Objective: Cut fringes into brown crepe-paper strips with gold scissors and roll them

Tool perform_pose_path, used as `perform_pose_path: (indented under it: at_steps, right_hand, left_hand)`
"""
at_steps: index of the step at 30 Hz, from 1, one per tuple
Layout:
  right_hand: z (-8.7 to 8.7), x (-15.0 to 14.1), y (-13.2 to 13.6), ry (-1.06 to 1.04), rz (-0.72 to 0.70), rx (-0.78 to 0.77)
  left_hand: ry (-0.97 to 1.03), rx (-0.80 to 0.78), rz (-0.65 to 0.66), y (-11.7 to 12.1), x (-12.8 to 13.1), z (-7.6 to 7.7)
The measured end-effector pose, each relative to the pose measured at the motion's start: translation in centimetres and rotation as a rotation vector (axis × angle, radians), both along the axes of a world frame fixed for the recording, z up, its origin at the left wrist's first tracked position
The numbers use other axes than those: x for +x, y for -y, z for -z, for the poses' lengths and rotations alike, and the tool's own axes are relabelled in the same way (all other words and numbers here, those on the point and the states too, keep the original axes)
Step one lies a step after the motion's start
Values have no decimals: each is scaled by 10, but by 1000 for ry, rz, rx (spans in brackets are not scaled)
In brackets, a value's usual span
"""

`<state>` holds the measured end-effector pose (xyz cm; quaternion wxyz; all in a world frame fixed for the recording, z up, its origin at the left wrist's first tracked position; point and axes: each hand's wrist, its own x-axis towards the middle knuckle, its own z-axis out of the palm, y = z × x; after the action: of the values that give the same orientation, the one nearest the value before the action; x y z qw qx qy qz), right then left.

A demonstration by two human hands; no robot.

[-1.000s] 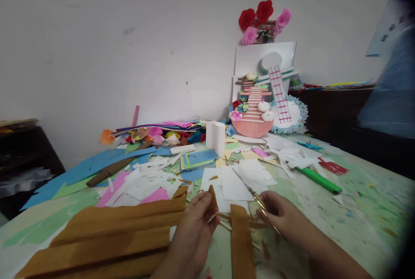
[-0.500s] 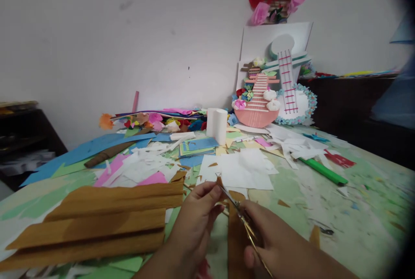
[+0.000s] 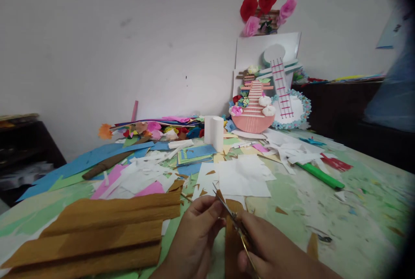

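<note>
My left hand (image 3: 196, 236) pinches a small piece of brown crepe paper (image 3: 220, 195) between thumb and fingers, low in the middle of the view. My right hand (image 3: 269, 248) grips small gold-handled scissors (image 3: 231, 216), whose blades point up-left and meet the brown piece. Directly under both hands lies a brown crepe strip (image 3: 231, 244). A folded stack of brown crepe paper (image 3: 97, 231) lies to the left of my left hand.
Paper scraps in white, blue and pink litter the green-stained table (image 3: 356, 210). A green marker (image 3: 320, 175) lies at the right. At the back stand a white roll (image 3: 214, 132), a pink paper craft (image 3: 254, 108) and paper flowers (image 3: 264, 9).
My right hand has brought the scissors from the table at the right over to the brown piece in my left hand. Both hands moved lower and closer together.
</note>
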<state>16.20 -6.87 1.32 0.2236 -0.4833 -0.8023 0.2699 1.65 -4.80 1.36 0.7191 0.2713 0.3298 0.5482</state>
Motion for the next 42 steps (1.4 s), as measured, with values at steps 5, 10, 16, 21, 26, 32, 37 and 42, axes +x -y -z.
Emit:
perform_pose_path:
  at_steps: [5,10,16,21,26,32,37,42]
  right_hand:
    - [2,-1,-1,45,37,-24]
    - [3,-2,-1,46,12,12]
    - [3,-3,-2,39,-13,66]
    - [6,-1,1,5,27,75]
    - [4,1,4,5,3,73]
    - [2,2,0,70,5,111]
    - [6,3,-1,141,11,151]
    - [8,1,-4,157,-4,151]
  left_hand:
    - [5,-11,11,0,1,-1]
    - [39,-12,11,-3,0,3]
    - [70,12,20,-5,1,5]
    - [56,77,50,-2,0,5]
    - [43,68,45,1,1,6]
    - [46,69,27,3,1,3]
    - [46,77,43,2,-3,2]
    - [18,60,42,2,-5,4]
